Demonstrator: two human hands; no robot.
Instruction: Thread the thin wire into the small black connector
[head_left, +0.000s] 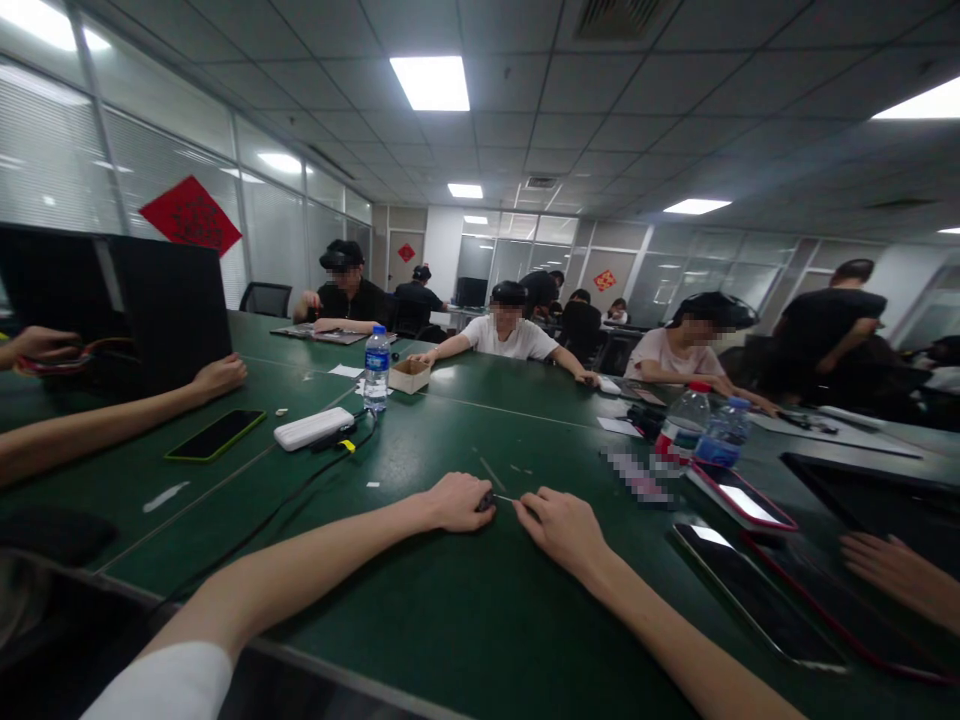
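Note:
Over the green table, my left hand is closed around a small dark object, most of it hidden by the fingers. From it a thin, pale, rod-like piece reaches across the short gap to my right hand. The thumb and fingers of my right hand are bent together at the end of that thin piece, and the fingertips are too small and blurred to show the grip clearly. Both hands rest low, close to the tabletop, with their fingertips facing each other.
On the green table, a white power bank with a black cable and a phone lie leftward. Ahead stand a water bottle and small box. Bottles and phones lie right. Co-workers' hands flank me.

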